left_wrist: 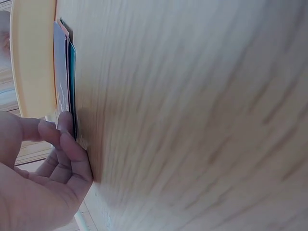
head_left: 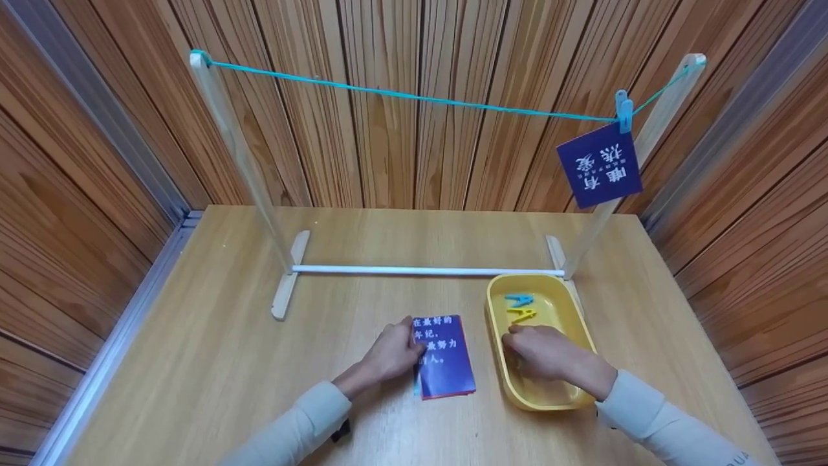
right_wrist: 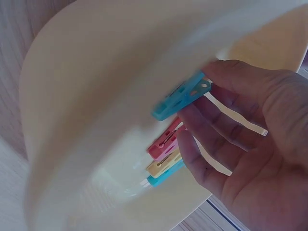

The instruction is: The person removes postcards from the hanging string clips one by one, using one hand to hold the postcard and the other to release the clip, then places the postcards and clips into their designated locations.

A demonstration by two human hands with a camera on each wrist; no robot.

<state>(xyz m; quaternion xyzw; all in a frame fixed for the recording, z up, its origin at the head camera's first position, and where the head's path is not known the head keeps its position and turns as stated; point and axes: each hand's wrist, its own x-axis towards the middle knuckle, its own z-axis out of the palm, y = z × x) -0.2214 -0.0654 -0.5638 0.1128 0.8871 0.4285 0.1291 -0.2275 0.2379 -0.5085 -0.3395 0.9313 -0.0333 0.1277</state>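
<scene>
On the table lies a small stack of purple cards [head_left: 447, 377] with white Chinese characters on the top one. My left hand [head_left: 391, 349] pinches its left edge, thumb on top; the left wrist view shows several card edges [left_wrist: 72, 72] slightly fanned. Inside the yellow plastic basin [head_left: 495, 353], my right hand [head_left: 550, 353] pinches a blue clothespin [right_wrist: 180, 98] between thumb and fingers. Below that clothespin, in the right wrist view, lie a pink clothespin [right_wrist: 164, 140], a yellow clothespin [right_wrist: 163, 164] and another blue clothespin [right_wrist: 166, 176].
A blue cord [head_left: 414, 96] runs between two wooden posts [head_left: 239, 155] joined by a white bar [head_left: 420, 270]. Near its right end a light blue clothespin [head_left: 623, 113] holds a hanging purple card [head_left: 598, 167]. Wooden panels [head_left: 388, 162] surround the table [head_left: 220, 362].
</scene>
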